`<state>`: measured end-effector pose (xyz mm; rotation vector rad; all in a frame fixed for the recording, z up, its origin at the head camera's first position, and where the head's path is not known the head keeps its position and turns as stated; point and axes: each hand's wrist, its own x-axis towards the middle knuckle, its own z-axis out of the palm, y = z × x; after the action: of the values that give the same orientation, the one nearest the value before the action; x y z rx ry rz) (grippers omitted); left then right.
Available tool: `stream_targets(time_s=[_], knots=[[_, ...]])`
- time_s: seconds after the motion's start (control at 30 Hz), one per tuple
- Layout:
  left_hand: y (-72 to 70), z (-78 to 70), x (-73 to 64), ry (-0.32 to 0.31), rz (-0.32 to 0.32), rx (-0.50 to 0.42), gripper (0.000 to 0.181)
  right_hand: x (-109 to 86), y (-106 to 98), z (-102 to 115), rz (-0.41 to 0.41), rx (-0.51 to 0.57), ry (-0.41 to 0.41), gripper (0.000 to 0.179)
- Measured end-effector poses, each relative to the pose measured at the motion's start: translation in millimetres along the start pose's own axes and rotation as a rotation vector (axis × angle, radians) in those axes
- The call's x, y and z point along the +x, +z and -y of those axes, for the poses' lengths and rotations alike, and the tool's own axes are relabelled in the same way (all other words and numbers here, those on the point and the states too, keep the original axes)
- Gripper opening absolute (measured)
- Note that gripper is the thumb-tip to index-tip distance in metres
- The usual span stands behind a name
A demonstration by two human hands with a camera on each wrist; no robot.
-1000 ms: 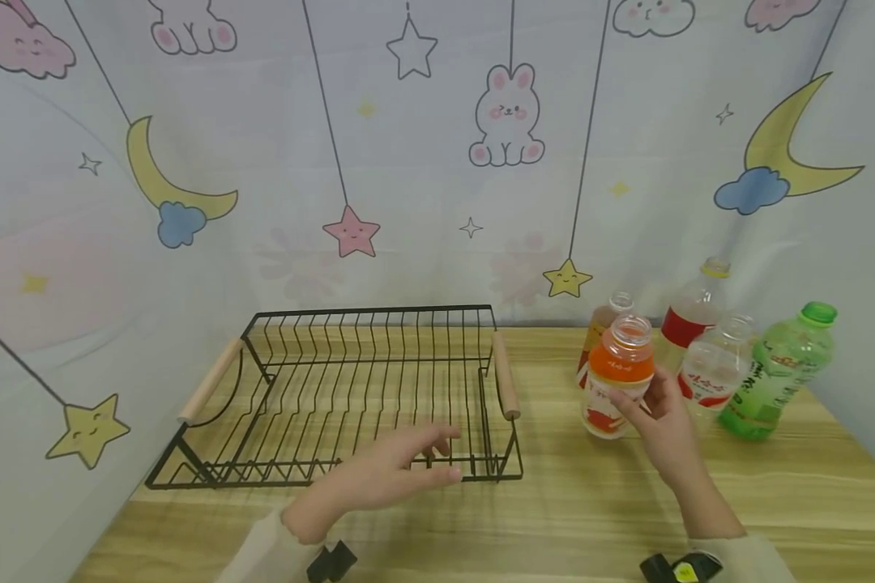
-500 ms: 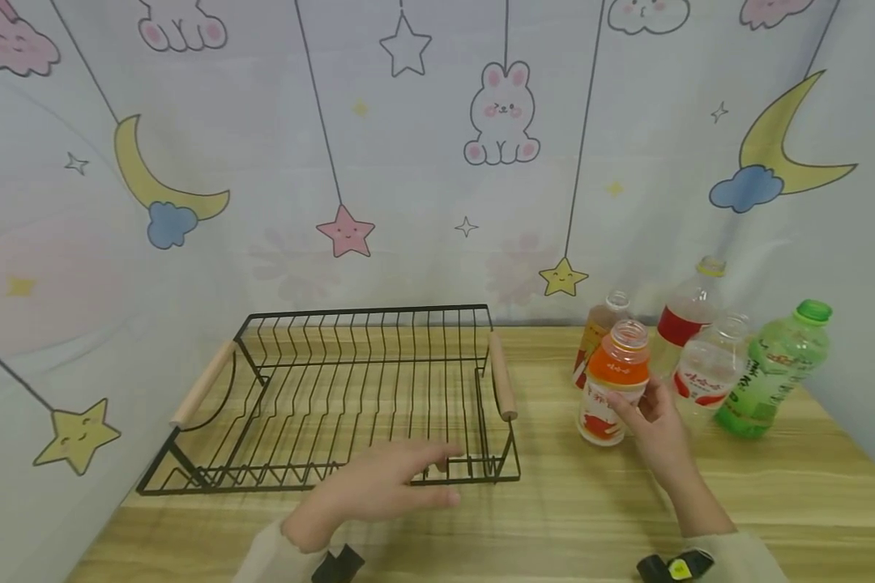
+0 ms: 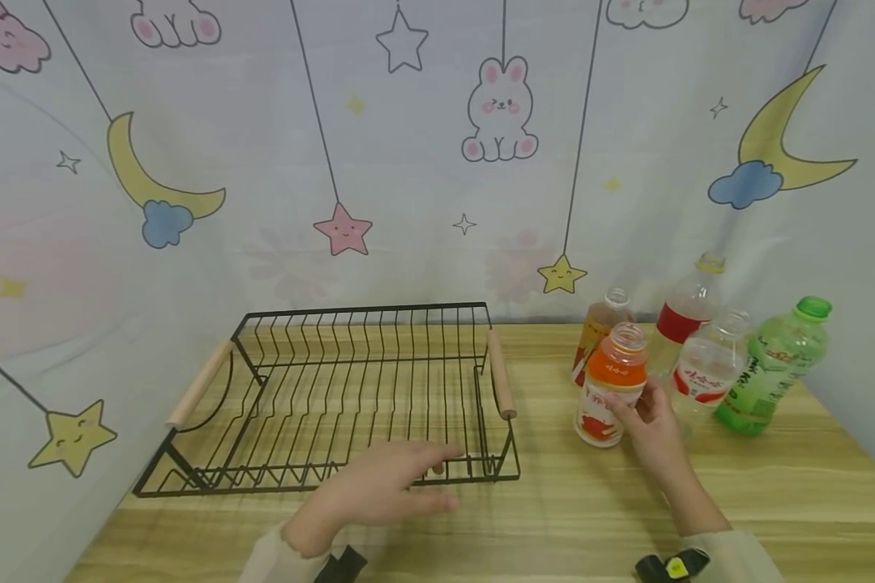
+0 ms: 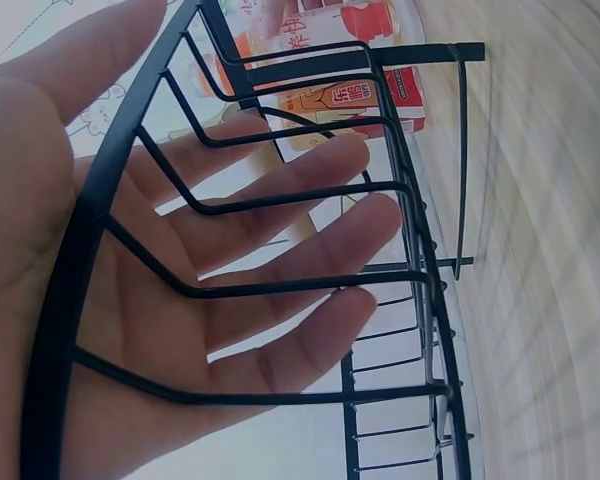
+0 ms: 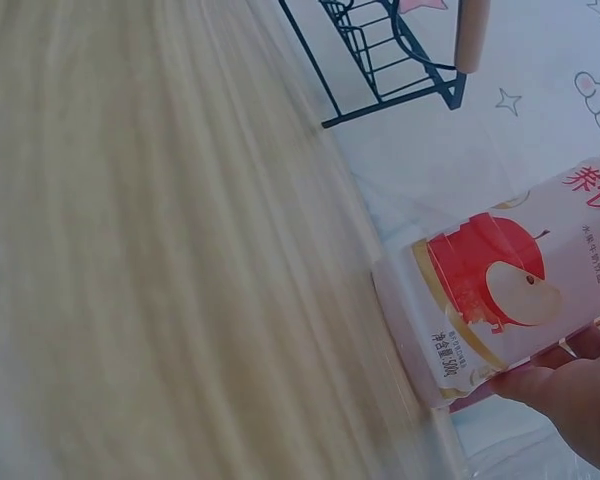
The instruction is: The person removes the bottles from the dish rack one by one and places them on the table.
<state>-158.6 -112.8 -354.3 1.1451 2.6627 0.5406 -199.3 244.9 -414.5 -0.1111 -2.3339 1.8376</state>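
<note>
A plastic drink bottle (image 3: 605, 397) with an orange neck band, a white label and an apple picture stands upright and capless at the right. My right hand (image 3: 655, 425) grips it from its right side, thumb in front. In the right wrist view the bottle (image 5: 500, 285) has its base at the wooden surface. My left hand (image 3: 382, 486) is over the front edge of the black wire dish rack (image 3: 335, 389), its fingers extended and holding nothing. From the left wrist, the open palm (image 4: 230, 250) shows behind the rack's wires.
Behind and right of the gripped bottle stand an amber bottle (image 3: 598, 324), a clear bottle with a red label (image 3: 678, 322), a clear white-labelled bottle (image 3: 709, 364) and a green bottle (image 3: 773, 368). The rack has wooden handles (image 3: 501, 374). A patterned curtain (image 3: 423, 162) hangs behind.
The gripped bottle and my right hand have shifted slightly left and down in the head view. The view itself has also shifted a little. My left hand stays extended over the rack's front.
</note>
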Motion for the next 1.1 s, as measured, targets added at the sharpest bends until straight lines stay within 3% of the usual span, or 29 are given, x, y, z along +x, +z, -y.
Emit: stream_targets(time_s=[0.4,0.6,0.93,1.1], knots=[[-1.1,-0.2,-0.9,-0.019,-0.033,-0.097,0.053,-1.7,1.3,-1.8,-0.001,0.036,0.006,0.068],[-1.1,-0.7,-0.9,-0.020,-0.028,-0.102,0.054,-3.2,1.7,-3.8,-0.018,0.045,0.008,0.064],[-2.2,-1.5,-1.1,-0.030,-0.028,-0.101,0.053,-3.6,-0.6,-0.2,0.014,0.040,0.060,0.073],[-2.4,-1.2,-1.4,-0.032,-0.032,-0.113,0.053,-4.2,-1.9,3.2,0.025,0.045,0.043,0.080]])
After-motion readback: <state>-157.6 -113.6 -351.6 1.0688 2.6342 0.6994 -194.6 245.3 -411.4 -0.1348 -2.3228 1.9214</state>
